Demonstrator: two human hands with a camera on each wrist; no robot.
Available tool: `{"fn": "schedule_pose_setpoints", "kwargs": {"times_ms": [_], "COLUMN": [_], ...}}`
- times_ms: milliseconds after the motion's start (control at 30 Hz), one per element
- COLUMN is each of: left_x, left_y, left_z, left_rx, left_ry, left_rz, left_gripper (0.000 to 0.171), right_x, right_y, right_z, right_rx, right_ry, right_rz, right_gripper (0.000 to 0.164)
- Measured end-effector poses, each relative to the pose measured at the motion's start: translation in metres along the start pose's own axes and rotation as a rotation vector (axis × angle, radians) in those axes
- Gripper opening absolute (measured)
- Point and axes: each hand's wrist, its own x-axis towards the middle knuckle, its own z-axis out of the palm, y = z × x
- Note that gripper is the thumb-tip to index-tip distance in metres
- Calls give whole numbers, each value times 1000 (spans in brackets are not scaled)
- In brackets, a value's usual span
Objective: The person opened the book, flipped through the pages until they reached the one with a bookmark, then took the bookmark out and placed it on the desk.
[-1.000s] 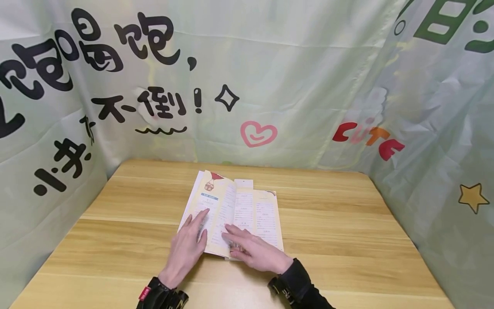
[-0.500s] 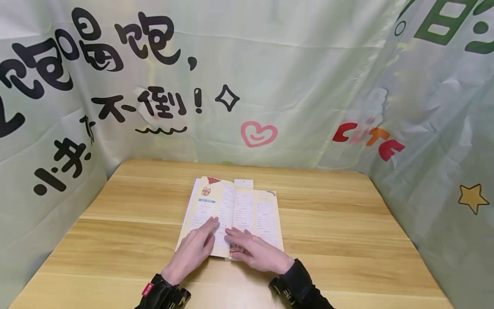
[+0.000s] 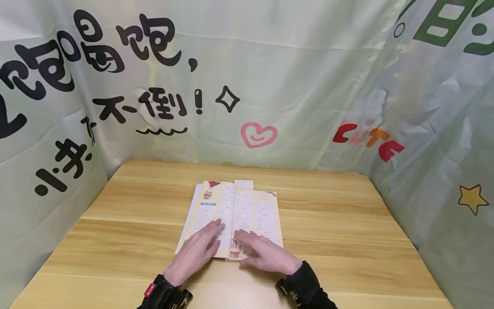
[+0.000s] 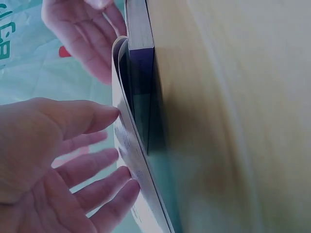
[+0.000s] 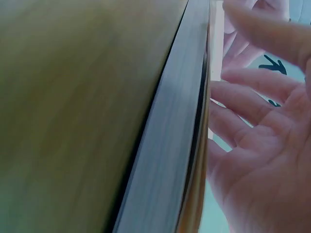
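An open book (image 3: 210, 212) with cream printed pages and a red balloon drawing lies on the wooden table. My left hand (image 3: 198, 249) rests its fingertips on the left page near the fold, fingers nearly straight. Across the lower right page lies my right hand (image 3: 268, 254), fingers extended and holding nothing. In the left wrist view, the left hand (image 4: 63, 160) touches the page (image 4: 127, 131), which bows up beside the thick page block. The right wrist view has the right hand (image 5: 267, 121) against the face of the book, whose thick edge (image 5: 167, 126) faces the camera.
A white tab-like card (image 3: 244, 184) sticks out past the book's top edge. The wooden table (image 3: 339, 227) extends to both sides. Printed fabric (image 3: 293, 86) with lettering and a pink heart hangs along the back and sides.
My left hand has slid right, toward the fold, and the left page has settled flatter and lower. The right hand has shifted slightly to the right, baring the drawing at the page's bottom.
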Motion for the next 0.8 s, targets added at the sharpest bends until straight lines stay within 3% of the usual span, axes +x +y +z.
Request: {"fn": "schedule_pose_setpoints", "kwargs": {"times_ms": [200, 433, 800], "left_x": [2, 2, 7], "left_y": [1, 5, 13], "left_z": [2, 2, 4], "left_rx": [42, 26, -32], "left_ry": [-64, -139, -209], "left_rz": [106, 166, 185], "left_gripper": [38, 41, 36], "right_x": [-9, -13, -14], "right_y": [5, 7, 8], "right_z": [-4, -9, -12], "right_rx": [-42, -71, -114], "right_ry": [-51, -65, -50], "right_rz": [6, 15, 41], "right_gripper": [80, 73, 47]}}
